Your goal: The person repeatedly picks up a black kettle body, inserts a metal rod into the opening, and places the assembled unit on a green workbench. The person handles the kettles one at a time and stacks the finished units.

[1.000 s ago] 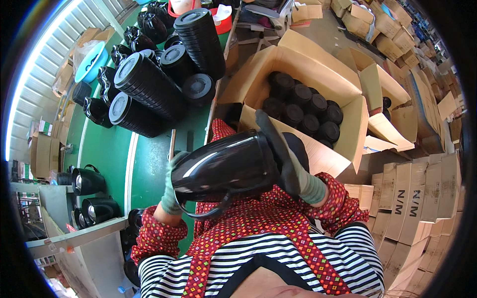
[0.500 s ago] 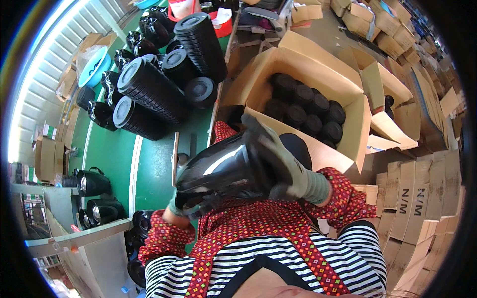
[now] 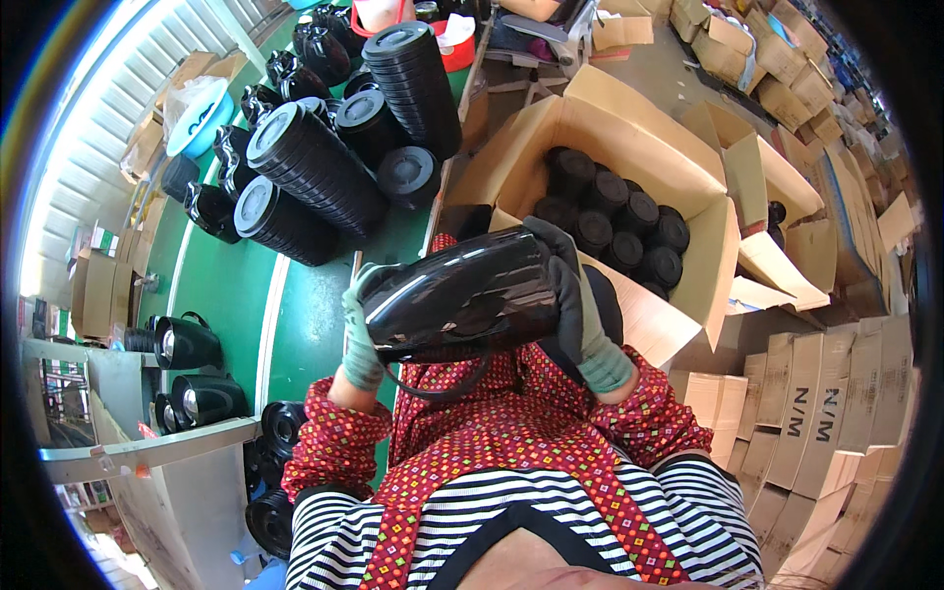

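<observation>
Because the glossy black jug [image 3: 462, 295] looks too bulky for one grip, left gloved hand [image 3: 356, 326] half-curls round one end, jug sideways above the red apron [image 3: 501, 423], handle [image 3: 433, 396] underneath, right gloved hand [image 3: 590, 339] spread wide, clasping the other; jug's inside and some fingertips hidden, carton's [image 3: 710, 246] black cylinders [image 3: 639, 209] overlapping, bottoms unseen
</observation>
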A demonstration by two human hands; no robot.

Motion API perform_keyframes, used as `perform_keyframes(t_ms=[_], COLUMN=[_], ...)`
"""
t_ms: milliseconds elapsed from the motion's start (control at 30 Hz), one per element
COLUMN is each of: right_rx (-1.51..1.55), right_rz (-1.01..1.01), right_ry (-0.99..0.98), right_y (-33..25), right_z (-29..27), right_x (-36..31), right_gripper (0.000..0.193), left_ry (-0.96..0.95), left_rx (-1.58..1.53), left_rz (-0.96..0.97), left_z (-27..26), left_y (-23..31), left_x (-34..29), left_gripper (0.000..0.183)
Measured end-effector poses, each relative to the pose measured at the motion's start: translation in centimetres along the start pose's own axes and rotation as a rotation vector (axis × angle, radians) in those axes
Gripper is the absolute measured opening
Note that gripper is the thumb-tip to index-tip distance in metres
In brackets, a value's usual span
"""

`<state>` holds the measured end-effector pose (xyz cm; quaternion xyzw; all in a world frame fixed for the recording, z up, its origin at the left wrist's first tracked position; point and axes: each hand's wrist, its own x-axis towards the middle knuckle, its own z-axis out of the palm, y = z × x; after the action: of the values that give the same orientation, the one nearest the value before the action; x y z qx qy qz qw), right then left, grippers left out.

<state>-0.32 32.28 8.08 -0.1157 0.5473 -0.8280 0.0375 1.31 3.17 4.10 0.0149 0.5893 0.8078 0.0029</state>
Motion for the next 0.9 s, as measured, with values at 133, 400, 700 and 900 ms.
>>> perform_keyframes(t_ms=[133,400,700,900], right_rx=[-0.296,-0.198,0.157,-0.118], right_rz=[0.118,0.371,0.445,0.396], right_ry=[-0.065,0.136,0.025,-0.149], right_y=[2.8,8.1,8.9,4.3], right_z=[-7.3,-8.4,-7.5,-5.2], right_x=[2.1,4.0,2.0,0.8], right_gripper=[0.044,0.043,0.027,0.016], left_ry=[0.314,-0.589,0.230,0.179], left_rx=[0.776,0.889,1.423,0.961], left_rz=[0.523,0.614,0.051,-0.020], left_z=[4.5,4.9,-9.7,-13.7], left_y=[-2.5,-5.7,-4.3,-6.8], left_x=[-0.7,-9.0,-4.8,-4.6], left_gripper=[0.037,0.065,0.111,0.069])
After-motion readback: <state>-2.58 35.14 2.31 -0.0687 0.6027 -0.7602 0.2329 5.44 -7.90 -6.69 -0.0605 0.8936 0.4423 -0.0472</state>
